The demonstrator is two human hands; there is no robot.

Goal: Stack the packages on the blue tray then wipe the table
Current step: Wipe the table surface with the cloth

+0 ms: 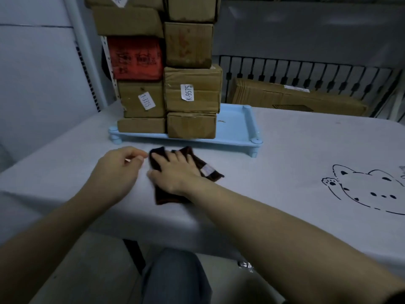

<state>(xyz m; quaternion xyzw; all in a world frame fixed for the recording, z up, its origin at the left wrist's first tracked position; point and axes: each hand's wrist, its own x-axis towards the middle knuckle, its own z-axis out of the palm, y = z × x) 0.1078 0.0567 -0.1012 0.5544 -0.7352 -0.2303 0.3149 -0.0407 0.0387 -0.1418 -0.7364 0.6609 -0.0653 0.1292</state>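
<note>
Two tall stacks of brown cardboard packages [191, 99], with one red package [135, 58] among them, stand on the left half of the blue tray [236, 128] at the back of the table. In front of the tray a dark brown cloth [210, 171] lies on the pale table [285, 161]. My right hand [175, 172] lies flat on the cloth with straight, spread fingers. My left hand [118, 167] hovers just left of the cloth, its fingers curled and thumb touching fingertips; I see nothing in it.
A flat cardboard box [295, 97] leans behind the table against a black barred rail. A cat drawing [368, 189] marks the table's right part. The table's near edge runs below my forearms, with my knee [173, 275] beneath it. A wall stands at the left.
</note>
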